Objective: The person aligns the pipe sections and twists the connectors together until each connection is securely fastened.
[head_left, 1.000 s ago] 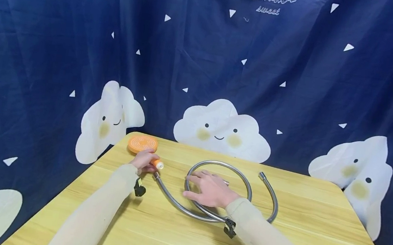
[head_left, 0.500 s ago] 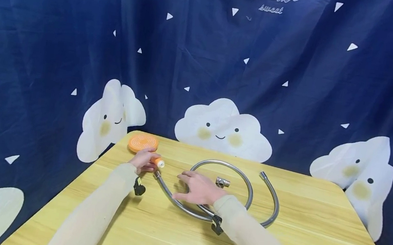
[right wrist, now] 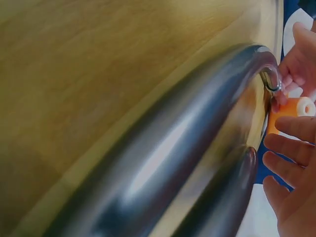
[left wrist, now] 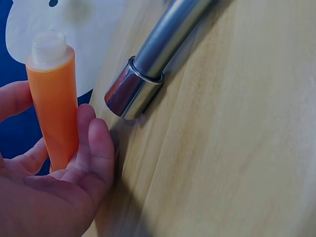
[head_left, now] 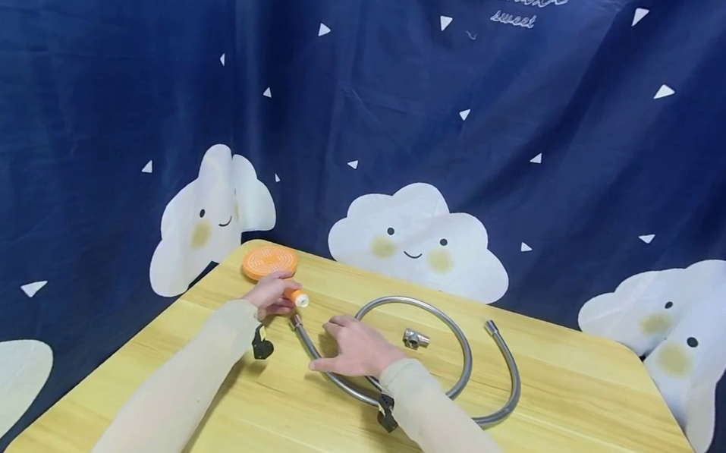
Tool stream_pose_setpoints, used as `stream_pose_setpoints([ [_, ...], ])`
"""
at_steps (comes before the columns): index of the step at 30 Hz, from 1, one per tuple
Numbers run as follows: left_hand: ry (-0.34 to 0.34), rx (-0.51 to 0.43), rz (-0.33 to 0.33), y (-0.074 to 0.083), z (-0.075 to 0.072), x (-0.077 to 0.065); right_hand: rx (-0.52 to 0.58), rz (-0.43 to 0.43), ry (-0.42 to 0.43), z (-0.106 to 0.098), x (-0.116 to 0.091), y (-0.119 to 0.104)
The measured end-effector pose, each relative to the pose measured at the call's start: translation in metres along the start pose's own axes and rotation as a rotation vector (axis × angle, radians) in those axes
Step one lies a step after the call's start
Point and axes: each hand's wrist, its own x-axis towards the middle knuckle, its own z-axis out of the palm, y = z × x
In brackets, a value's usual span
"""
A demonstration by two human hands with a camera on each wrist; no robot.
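In the head view, an orange shower head [head_left: 269, 262] lies at the table's far left corner. My left hand [head_left: 269, 294] grips its handle. The left wrist view shows the orange handle [left wrist: 55, 108] between thumb and fingers, its white threaded end bare. Close by, apart from the handle, lies the metal end nut [left wrist: 132, 91] of a grey shower hose [head_left: 469, 363]. Over the hose's left part hovers my right hand [head_left: 361, 349], fingers spread and holding nothing. In the right wrist view its fingers [right wrist: 289, 148] point toward the orange handle.
A small chrome fitting [head_left: 415, 339] sits inside the hose loop. The hose's other end [head_left: 492, 326] lies to the right on the wooden table [head_left: 585, 424]. A dark blue curtain [head_left: 419, 111] with cloud prints stands behind and to the left.
My right hand has moved left, from over the hose loop toward the left hand, uncovering the chrome fitting. The left hand keeps its hold on the shower head. The head view has shifted slightly.
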Motion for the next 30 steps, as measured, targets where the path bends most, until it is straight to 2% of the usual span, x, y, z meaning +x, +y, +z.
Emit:
stream_pose_setpoints([
  [8,0.015,0.006,-0.016,0.001,0.001,0.001,-0.056,0.003,0.024,0.007,0.005,0.0],
  [18,0.024,0.004,-0.03,0.002,0.002,0.001,-0.084,0.02,-0.002,0.015,0.01,-0.002],
  [30,0.017,-0.008,-0.024,0.002,0.003,0.003,-0.002,0.022,-0.026,0.019,0.017,-0.001],
])
